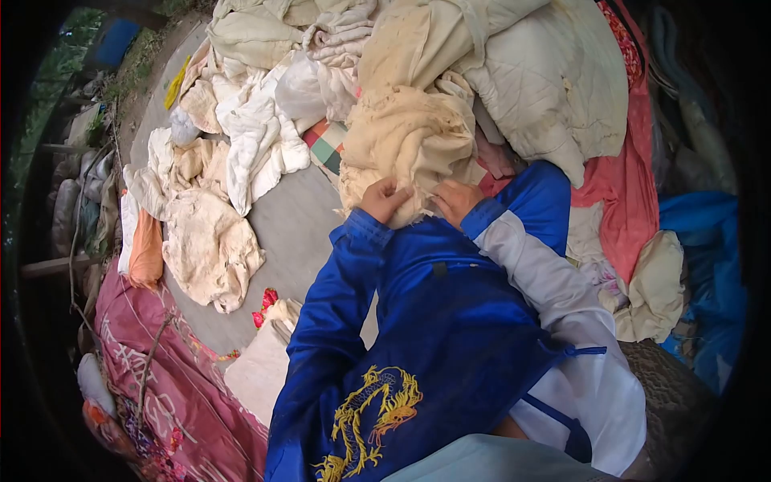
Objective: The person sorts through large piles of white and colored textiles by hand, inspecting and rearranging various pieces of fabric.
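A crumpled cream-yellow cloth (pixel 409 136) with a ragged edge lies over my lap, in the upper middle of the head view. My left hand (pixel 385 199) has its fingers closed in a pinch on the cloth's near edge. Just to the right, my right hand (pixel 456 201) also pinches that edge, with a small gap between the two hands. The fingertips are partly lost in the folds. Both forearms rest near my blue trousers (pixel 530 209).
White and cream cloths (pixel 261 132) are heaped at upper left, over grey ground (pixel 293 225). A large pale quilt (pixel 546 80) lies at upper right beside red fabric (pixel 634 193). A maroon sheet (pixel 152 353) lies at lower left, a blue sheet (pixel 703 273) at far right.
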Tool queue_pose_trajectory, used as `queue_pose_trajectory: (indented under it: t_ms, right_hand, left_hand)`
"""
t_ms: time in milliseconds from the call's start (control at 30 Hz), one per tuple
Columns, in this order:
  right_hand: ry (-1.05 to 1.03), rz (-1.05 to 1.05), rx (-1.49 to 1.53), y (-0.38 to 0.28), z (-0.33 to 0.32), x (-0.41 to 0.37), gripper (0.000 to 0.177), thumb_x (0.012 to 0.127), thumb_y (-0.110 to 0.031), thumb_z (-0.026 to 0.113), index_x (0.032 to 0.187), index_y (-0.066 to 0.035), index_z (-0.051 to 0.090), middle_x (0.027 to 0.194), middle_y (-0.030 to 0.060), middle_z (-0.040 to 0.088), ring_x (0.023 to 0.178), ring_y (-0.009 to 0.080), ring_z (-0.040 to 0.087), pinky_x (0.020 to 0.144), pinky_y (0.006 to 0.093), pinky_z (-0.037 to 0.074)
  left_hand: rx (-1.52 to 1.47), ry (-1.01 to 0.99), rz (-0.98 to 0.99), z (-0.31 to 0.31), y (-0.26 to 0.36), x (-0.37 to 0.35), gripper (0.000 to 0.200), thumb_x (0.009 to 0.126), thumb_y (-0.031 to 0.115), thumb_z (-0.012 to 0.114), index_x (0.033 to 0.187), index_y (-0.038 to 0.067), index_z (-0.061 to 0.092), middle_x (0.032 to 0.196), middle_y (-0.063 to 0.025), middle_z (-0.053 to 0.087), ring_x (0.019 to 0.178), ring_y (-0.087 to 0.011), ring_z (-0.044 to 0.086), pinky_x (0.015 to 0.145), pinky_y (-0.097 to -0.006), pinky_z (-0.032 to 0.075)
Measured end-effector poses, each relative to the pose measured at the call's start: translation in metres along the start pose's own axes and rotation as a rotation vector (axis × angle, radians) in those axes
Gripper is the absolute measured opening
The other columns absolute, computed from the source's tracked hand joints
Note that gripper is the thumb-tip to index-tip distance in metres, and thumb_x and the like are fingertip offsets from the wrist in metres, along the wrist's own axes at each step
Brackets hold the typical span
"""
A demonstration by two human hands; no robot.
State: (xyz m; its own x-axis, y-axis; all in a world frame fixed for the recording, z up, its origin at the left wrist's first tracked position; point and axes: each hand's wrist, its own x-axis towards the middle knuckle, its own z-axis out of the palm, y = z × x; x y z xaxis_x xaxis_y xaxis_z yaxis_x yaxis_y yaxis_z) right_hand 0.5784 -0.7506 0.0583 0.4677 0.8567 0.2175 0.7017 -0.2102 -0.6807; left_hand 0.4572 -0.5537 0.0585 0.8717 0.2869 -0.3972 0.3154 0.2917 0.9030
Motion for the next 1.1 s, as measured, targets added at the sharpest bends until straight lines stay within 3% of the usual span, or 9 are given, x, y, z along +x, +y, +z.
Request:
queue_pose_trajectory:
  t_ms: [100,200,300,400,500,600,700,800,1100]
  right_hand:
    - [0.083,0.058,0.074,0.001,-0.016,0.012,0.016,0.087,-0.01,0.061,0.102,-0.007,0.06,0.093,0.0151,0.063,0.083,0.0349,0.065,0.071,0.0442,0.053]
    - [0.188,0.019,0.24,0.0,-0.001,0.019,0.014,0.088,-0.007,0.059,0.101,-0.004,0.059,0.09,0.0138,0.065,0.081,0.0297,0.067,0.068,0.0398,0.052]
    - [0.028,0.644,0.729,-0.015,0.0,0.029,0.011,0.09,-0.005,0.057,0.1,-0.001,0.058,0.083,0.0097,0.065,0.075,0.0185,0.065,0.065,0.0327,0.05]
    - [0.2,0.397,0.712,0.0,0.016,0.035,0.011,0.091,-0.005,0.058,0.101,-0.001,0.057,0.076,0.0055,0.063,0.07,0.0104,0.059,0.063,0.0279,0.047]
    - [0.213,0.373,0.819,-0.002,0.002,0.042,0.011,0.091,-0.006,0.058,0.101,-0.001,0.057,0.074,0.005,0.062,0.069,0.0085,0.055,0.063,0.0274,0.046]
    - [0.201,0.291,0.648,-0.012,-0.008,0.05,0.017,0.089,-0.01,0.061,0.104,-0.002,0.058,0.085,0.0066,0.063,0.07,0.0124,0.058,0.064,0.0296,0.048]
    - [-0.001,0.095,0.363,-0.043,-0.035,0.054,0.018,0.087,-0.01,0.064,0.102,-0.003,0.057,0.092,0.0078,0.06,0.074,0.0215,0.062,0.067,0.0324,0.049]
    - [0.067,-0.121,0.079,-0.03,-0.02,0.058,0.022,0.082,-0.011,0.065,0.101,-0.004,0.058,0.095,0.0136,0.057,0.078,0.0331,0.062,0.069,0.0392,0.051]
    - [-0.057,-0.238,-0.141,-0.013,-0.02,0.068,0.018,0.08,-0.02,0.065,0.091,-0.007,0.059,0.079,0.0125,0.058,0.072,0.0362,0.063,0.065,0.046,0.052]
  left_hand:
    - [0.665,0.169,0.465,0.018,0.015,-0.02,0.046,0.078,0.023,0.081,0.11,-0.004,0.061,0.093,-0.0103,0.069,0.084,-0.0195,0.065,0.075,-0.0336,0.052]
    - [0.947,0.312,0.497,0.022,0.004,-0.017,0.055,0.073,0.026,0.084,0.113,-0.002,0.059,0.094,-0.0122,0.069,0.087,-0.0245,0.066,0.08,-0.0368,0.051]
    - [0.888,0.3,0.307,0.018,0.003,-0.016,0.05,0.074,0.017,0.08,0.117,0.0,0.061,0.096,-0.017,0.07,0.095,-0.0288,0.067,0.084,-0.0349,0.051]
    - [0.57,0.263,0.321,0.011,0.013,-0.019,0.041,0.076,0.01,0.077,0.114,0.001,0.064,0.096,-0.0158,0.071,0.091,-0.0239,0.069,0.082,-0.0325,0.052]
    - [0.512,0.243,0.258,0.004,0.044,-0.023,0.035,0.079,0.007,0.076,0.112,-0.002,0.066,0.1,-0.0095,0.072,0.091,-0.0148,0.066,0.081,-0.0289,0.051]
    - [0.338,0.209,0.159,-0.003,0.046,-0.017,0.035,0.081,0.006,0.075,0.114,-0.003,0.066,0.103,-0.0078,0.072,0.09,-0.0127,0.066,0.082,-0.0284,0.052]
    - [0.265,0.131,0.148,-0.015,0.039,-0.016,0.035,0.082,0.005,0.074,0.116,-0.003,0.065,0.105,-0.0081,0.071,0.09,-0.0127,0.066,0.082,-0.0286,0.052]
    - [0.194,0.107,0.146,-0.012,0.032,-0.015,0.035,0.079,0.008,0.075,0.111,-0.002,0.067,0.098,-0.0093,0.073,0.087,-0.0144,0.067,0.08,-0.0294,0.052]
    - [0.302,0.112,0.147,0.003,0.04,-0.018,0.036,0.081,0.008,0.073,0.114,-0.002,0.066,0.099,-0.0111,0.072,0.09,-0.0163,0.066,0.083,-0.0296,0.051]
